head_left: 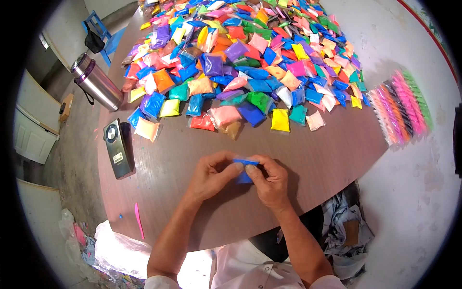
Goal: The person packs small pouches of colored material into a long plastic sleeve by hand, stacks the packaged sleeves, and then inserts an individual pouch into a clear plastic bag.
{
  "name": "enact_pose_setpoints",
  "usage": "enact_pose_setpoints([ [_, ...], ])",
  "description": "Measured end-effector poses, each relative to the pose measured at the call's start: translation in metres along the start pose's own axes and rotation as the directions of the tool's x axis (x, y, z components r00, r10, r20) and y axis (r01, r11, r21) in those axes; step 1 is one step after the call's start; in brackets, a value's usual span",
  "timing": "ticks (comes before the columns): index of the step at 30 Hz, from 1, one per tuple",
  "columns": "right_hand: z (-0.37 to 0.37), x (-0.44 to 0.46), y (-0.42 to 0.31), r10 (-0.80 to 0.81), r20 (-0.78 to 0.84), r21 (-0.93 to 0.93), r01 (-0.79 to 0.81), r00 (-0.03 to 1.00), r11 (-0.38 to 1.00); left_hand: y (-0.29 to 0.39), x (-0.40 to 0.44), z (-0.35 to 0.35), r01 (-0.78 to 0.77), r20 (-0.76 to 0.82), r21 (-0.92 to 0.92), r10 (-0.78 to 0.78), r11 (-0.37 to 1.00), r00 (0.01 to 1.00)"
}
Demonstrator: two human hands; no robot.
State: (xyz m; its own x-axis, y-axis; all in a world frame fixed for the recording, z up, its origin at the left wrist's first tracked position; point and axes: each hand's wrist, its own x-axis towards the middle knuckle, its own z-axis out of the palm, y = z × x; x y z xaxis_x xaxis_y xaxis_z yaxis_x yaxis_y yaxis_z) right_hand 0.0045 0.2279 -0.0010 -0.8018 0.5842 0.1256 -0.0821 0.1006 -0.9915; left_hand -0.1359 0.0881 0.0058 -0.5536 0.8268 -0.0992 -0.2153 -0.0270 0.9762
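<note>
1. We hold the blue packet point(244, 178) just above the near half of the bench point(166, 166), in front of our body and near the middle of the view.
2. Its upper edge runs roughly left to right, dipping a little toward the right; below that edge the body of the packet points back toward us.
3. Our thumbs cover much of its middle, so we cannot tell for sure which way its long axis lies.
4. Our left hand point(214, 176) has its grip pinching the packet's left side, thumb toward us and fingers behind.
5. Our right hand point(272, 184) pinches the right side in the same way, its thumb tip close beside the left one.
6. Beyond our hands spreads a pile of coloured packets point(236, 50), with a yellow packet point(280, 120) at its near edge.
7. To our left stand a steel flask point(100, 85) and, nearer, a dark slab point(117, 144) lying lengthwise away from us.
8. Nearer still, a slim pink tool point(139, 220) also points away from us.
</note>
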Motion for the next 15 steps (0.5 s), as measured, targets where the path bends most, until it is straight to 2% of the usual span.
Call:
enact_pose_setpoints([
  [2,0.002,0.002,-0.002,-0.038,0.016,-0.054,0.039,0.999,0.998,-0.001,0.000,-0.001,-0.020,-0.033,0.055,0.022,0.998,0.999],
  [5,0.004,0.002,-0.012,-0.007,0.009,-0.084,0.008,1.000,0.996,-0.001,-0.001,-0.001,-0.034,-0.065,0.066,0.039,0.997,0.997],
  [9,0.005,0.002,-0.010,0.029,-0.033,-0.018,-0.029,0.999,0.999,-0.003,-0.001,-0.001,-0.060,-0.068,0.081,0.065,0.995,0.996],
  [12,0.002,0.000,-0.004,0.033,-0.064,0.000,-0.033,0.997,0.999,0.004,-0.001,0.001,-0.002,-0.036,0.082,0.005,0.997,0.999],
  [15,0.000,0.001,-0.004,-0.015,-0.045,-0.027,0.014,0.999,1.000,0.006,0.000,0.004,-0.018,-0.015,0.035,0.019,0.999,1.000],
])
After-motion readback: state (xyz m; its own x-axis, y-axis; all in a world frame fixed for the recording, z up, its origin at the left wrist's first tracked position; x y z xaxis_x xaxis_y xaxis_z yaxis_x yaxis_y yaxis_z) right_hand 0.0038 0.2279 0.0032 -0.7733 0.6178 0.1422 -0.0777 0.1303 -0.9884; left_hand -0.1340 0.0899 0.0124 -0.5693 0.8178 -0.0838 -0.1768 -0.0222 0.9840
